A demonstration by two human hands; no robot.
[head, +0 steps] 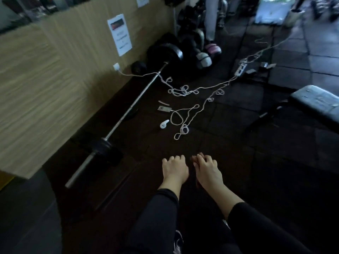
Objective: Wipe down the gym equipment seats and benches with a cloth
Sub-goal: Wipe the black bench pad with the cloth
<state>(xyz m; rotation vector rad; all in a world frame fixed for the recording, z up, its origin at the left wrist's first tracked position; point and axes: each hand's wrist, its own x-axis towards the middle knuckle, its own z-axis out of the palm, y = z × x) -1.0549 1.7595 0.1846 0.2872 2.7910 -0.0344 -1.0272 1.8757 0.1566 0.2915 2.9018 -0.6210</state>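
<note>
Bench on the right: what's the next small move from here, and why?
Probably turn right and step toward the bench. Both hands, left and right, hover over bare dark floor with fingers curled; whether they hold a cloth cannot be told. The padded bench lies at the right edge, out of reach. Mind the white cord snaking across the floor.

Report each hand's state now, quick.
Left hand: fingers curled, nothing visible in it.
Right hand: fingers curled around something dark and reddish; too dark to identify.
</note>
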